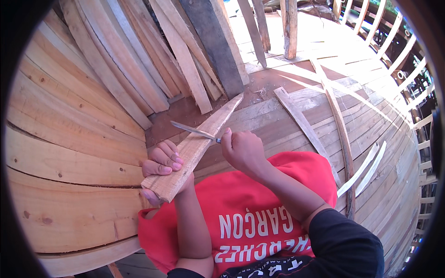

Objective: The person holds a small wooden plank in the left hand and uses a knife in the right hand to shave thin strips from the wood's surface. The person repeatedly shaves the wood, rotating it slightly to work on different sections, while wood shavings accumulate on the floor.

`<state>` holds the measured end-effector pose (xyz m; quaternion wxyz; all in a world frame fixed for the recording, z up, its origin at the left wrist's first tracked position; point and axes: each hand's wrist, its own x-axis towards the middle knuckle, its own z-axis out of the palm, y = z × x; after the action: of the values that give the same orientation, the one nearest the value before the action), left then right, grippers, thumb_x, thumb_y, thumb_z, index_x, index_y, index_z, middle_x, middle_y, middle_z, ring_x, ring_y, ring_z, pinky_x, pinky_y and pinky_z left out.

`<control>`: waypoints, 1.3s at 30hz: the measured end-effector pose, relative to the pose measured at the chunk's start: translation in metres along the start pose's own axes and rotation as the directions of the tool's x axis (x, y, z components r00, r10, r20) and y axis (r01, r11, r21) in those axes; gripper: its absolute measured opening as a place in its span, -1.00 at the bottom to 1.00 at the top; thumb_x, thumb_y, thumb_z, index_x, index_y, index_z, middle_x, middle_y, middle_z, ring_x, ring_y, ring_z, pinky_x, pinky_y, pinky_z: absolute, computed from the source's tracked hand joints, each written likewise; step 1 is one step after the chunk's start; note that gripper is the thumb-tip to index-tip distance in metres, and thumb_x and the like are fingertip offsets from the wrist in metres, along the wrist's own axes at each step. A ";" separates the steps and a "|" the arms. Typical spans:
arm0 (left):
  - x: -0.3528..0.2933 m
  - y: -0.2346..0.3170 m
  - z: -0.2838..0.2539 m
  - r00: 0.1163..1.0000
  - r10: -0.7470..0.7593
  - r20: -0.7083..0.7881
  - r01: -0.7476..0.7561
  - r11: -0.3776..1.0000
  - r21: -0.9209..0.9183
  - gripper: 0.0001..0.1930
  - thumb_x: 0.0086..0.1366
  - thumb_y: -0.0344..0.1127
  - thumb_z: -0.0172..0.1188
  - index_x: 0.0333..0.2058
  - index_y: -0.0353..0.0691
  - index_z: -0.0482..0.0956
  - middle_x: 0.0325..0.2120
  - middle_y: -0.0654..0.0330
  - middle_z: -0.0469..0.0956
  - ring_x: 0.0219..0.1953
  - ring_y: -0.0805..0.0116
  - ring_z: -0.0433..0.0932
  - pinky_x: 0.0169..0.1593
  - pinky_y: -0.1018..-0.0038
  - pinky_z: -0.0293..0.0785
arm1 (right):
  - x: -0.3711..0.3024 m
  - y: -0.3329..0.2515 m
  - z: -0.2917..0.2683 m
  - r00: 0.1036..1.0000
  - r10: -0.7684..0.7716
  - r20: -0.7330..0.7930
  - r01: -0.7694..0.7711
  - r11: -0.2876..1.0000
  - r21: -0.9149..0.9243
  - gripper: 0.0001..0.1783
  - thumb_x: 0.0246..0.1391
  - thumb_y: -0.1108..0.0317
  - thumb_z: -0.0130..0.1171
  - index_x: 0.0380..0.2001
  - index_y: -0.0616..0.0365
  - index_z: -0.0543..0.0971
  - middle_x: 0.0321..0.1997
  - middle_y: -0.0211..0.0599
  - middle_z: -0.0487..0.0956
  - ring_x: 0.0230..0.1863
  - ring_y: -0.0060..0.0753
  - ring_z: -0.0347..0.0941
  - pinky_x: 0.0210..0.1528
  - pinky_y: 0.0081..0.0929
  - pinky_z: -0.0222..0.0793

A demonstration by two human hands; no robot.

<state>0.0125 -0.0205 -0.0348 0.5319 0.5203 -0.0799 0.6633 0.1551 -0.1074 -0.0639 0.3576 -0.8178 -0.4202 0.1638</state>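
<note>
A rough, pale wooden plank point(194, 147) slants up and away from me, its narrowed far end close to the foot of a dark upright post. My left hand point(162, 161) is closed around its near end, fingers over the top face. In my right hand point(244, 150) is a knife point(193, 131), gripped by its dark handle. The blade crosses the plank's upper face, pointing left. Most of the handle is hidden by my fingers. A red cloth point(204, 199) with white lettering lies beneath my forearms.
Planked wooden walling point(69, 157) curves up on the left, with several loose boards point(139, 55) leaning beyond it. The dark post point(211, 41) stands ahead. Long strips point(340, 120) and two pale curved pieces point(361, 171) lie on the slatted floor point(384, 185) at right.
</note>
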 end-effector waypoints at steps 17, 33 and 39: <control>0.003 -0.004 0.005 0.999 0.002 0.051 -0.001 1.000 -0.025 -0.39 0.23 0.38 -0.17 -0.57 -0.09 0.38 -0.68 0.27 0.36 -0.59 0.45 0.27 -0.39 0.46 0.15 | 0.040 0.073 0.017 0.974 0.214 -0.068 -0.212 0.976 0.044 -0.39 0.27 0.08 -0.25 -0.59 0.29 0.60 -0.50 0.19 0.58 -0.36 0.29 0.54 -0.20 0.12 0.42; -0.004 -0.001 0.006 0.998 0.002 0.065 -0.005 0.999 0.050 -0.38 0.25 0.40 -0.17 -0.57 -0.09 0.35 -0.70 0.29 0.33 -0.60 0.46 0.26 -0.39 0.48 0.17 | 0.017 0.010 -0.006 0.971 0.171 0.164 -0.183 0.981 0.059 -0.39 0.25 0.06 -0.26 -0.47 0.34 0.62 -0.36 0.24 0.60 -0.23 0.34 0.54 -0.05 0.10 0.41; 0.004 -0.003 -0.007 1.000 -0.013 0.021 0.012 0.999 0.039 -0.38 0.25 0.39 -0.19 -0.58 -0.08 0.35 -0.70 0.29 0.32 -0.60 0.46 0.26 -0.39 0.47 0.18 | 0.052 0.092 0.026 0.941 0.331 -0.070 -0.321 0.939 0.120 -0.37 0.25 0.07 -0.23 -0.60 0.41 0.56 -0.47 0.35 0.53 -0.27 0.40 0.50 -0.06 0.13 0.37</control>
<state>0.0110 -0.0126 -0.0364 0.5249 0.5381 -0.0692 0.6559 0.2237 -0.0894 -0.1464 0.3870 -0.8623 -0.2531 0.2062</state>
